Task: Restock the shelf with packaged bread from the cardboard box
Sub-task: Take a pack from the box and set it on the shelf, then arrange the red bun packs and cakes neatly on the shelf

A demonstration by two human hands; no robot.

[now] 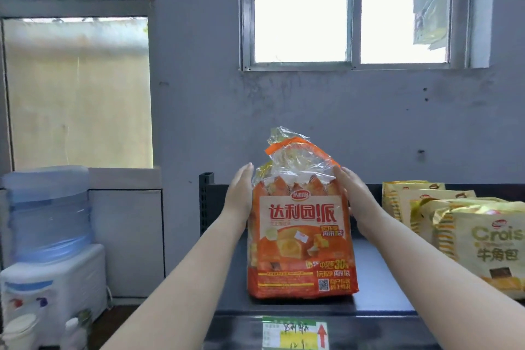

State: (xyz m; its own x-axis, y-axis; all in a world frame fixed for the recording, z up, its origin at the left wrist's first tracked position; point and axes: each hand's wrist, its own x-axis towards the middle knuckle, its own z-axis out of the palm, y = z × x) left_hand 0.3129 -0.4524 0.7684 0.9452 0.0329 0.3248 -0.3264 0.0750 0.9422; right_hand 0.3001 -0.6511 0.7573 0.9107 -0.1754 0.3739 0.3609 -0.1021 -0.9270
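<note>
Orange bread bag point(302, 236) stands upright on the shelf point(380, 273), between left hand point(241, 193) and right hand point(355, 196), both flat-fingered against its sides; steady it square, then let go gently so it stays standing

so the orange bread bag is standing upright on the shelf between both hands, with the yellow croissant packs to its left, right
Not quite. The head view shows the yellow croissant packs to the right of the orange bread bag, not left. The bag does stand upright on the shelf between the left hand and right hand.

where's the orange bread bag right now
In the head view the orange bread bag stands upright on the shelf, between the left hand and right hand, left of the yellow croissant bags.
</note>
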